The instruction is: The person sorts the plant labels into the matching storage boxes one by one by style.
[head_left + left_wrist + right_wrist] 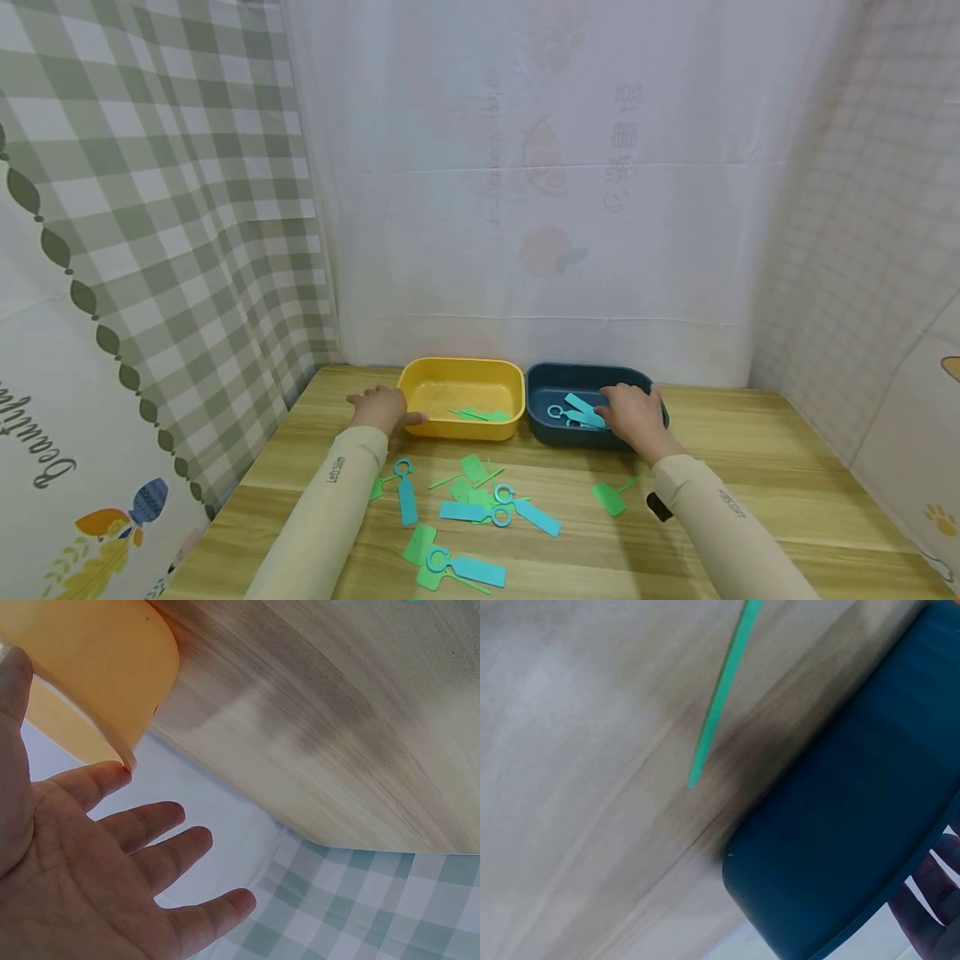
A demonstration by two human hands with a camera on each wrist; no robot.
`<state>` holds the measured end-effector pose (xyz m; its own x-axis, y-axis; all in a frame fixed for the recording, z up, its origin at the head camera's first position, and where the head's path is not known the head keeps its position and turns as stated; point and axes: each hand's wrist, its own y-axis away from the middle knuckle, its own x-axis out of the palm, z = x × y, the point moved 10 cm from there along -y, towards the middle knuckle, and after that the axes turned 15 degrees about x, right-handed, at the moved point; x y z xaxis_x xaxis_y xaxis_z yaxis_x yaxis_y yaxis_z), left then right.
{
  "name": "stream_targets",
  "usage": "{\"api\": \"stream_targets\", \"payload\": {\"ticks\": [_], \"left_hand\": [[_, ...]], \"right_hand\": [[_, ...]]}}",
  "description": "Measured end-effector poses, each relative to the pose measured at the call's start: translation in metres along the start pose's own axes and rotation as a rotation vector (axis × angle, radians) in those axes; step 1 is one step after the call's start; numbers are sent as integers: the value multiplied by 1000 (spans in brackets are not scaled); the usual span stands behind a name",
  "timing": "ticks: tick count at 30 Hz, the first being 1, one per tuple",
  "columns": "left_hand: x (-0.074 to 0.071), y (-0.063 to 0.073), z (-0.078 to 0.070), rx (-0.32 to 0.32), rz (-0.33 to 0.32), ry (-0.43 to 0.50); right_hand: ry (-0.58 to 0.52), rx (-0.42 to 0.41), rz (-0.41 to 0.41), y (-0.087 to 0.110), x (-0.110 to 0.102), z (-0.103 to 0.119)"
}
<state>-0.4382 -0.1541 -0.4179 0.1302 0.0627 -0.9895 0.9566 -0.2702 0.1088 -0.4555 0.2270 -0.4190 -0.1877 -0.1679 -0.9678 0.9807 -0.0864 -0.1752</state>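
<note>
At the yellow bin (461, 429), the left wrist view shows the left hand (82, 877) with fingers (154, 825) spread by the rim (129, 760); only the head view shows blue tags (587, 418) inside the navy bin (577, 437), beside the right hand (633, 414), fingers parted.

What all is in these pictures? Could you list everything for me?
Left bin: one, yellow, back of the tabletop.
Right bin: one, navy, beside it.
Stick labels in left bin: several, green.
Hook tags in right bin: several, light blue, partly overlapping.
Loose hook tags: four, light blue, before the bins.
Loose stick labels: at least six, green, before the bins.
Checked cloth: one, green and white, left side.
Printed sheet: one, white, behind.
Grid-patterned cloth: one, pale, right side.
Sleeves: two, cream, one per arm.
Small object: one, black, at the right sleeve's end.
Left hand: one, bare, fingers at left bin's rim.
Right hand: one, bare, at right bin's right end.
</note>
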Motion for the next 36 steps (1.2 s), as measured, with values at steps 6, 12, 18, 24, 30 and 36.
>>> {"api": "stream_targets", "payload": {"ticks": [6, 12, 18, 24, 30, 36], "left_hand": [[-1, 0, -1, 6, -7, -3], [-3, 2, -1, 3, -8, 4], [-2, 2, -2, 8, -8, -11], [-2, 1, -3, 16, -17, -22], [-2, 0, -2, 17, -24, -29], [-1, -1, 0, 12, -31, -24]], "right_hand": [[23, -17, -8, 3, 0, -1], [22, -43, -19, 6, -5, -2], [26, -76, -19, 12, -7, -1], [39, -115, -41, 22, -11, 0], [17, -152, -80, 32, -22, -2], [4, -175, -74, 39, -27, -8]]}}
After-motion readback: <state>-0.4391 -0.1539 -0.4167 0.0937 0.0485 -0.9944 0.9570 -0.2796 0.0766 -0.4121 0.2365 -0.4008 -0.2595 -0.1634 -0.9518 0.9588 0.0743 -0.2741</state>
